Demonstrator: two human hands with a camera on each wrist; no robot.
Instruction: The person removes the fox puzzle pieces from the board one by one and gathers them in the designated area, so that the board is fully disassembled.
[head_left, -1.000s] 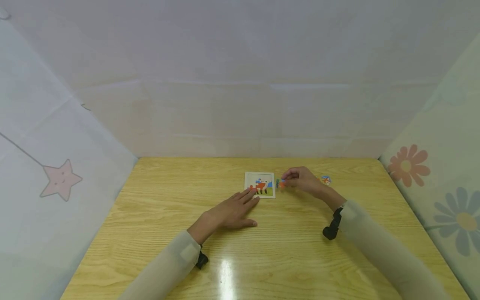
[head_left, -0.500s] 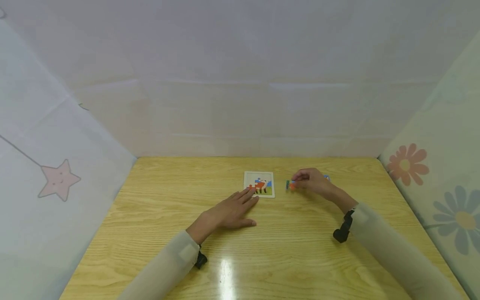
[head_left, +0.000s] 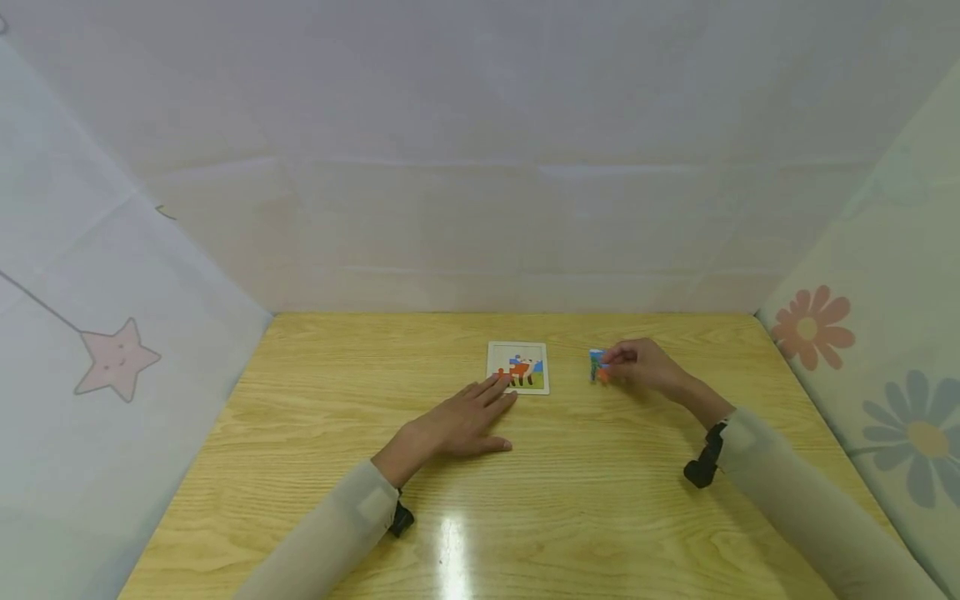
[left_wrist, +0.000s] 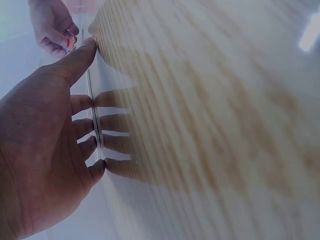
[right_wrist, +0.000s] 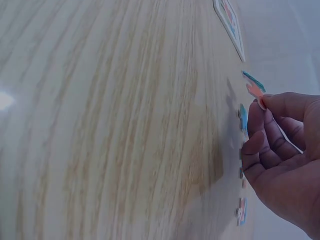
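Observation:
My left hand (head_left: 465,421) lies with straight fingers at the lower left corner of a square jigsaw board (head_left: 537,390). In the head view its fingertips overlap the board, where several pieces form part of an orange animal with dark legs. The left wrist view shows its fingers (left_wrist: 80,103) low at the tabletop. To the right of the board, my right hand (head_left: 648,368) pinches a puzzle piece (right_wrist: 256,90) between thumb and fingertips. This piece is orange with a green end, held tilted above the table.
Loose puzzle pieces lie on the wooden table (head_left: 360,358) under and beside my right hand, among them a blue piece (right_wrist: 243,117) and a red-and-blue piece (right_wrist: 242,211). Cloth walls with a star (head_left: 120,360) and flowers (head_left: 813,327) enclose the sides and back.
My right hand has moved to the right, away from the board, with the puzzle piece in its pinch, and the piece has turned. My left hand stays in place.

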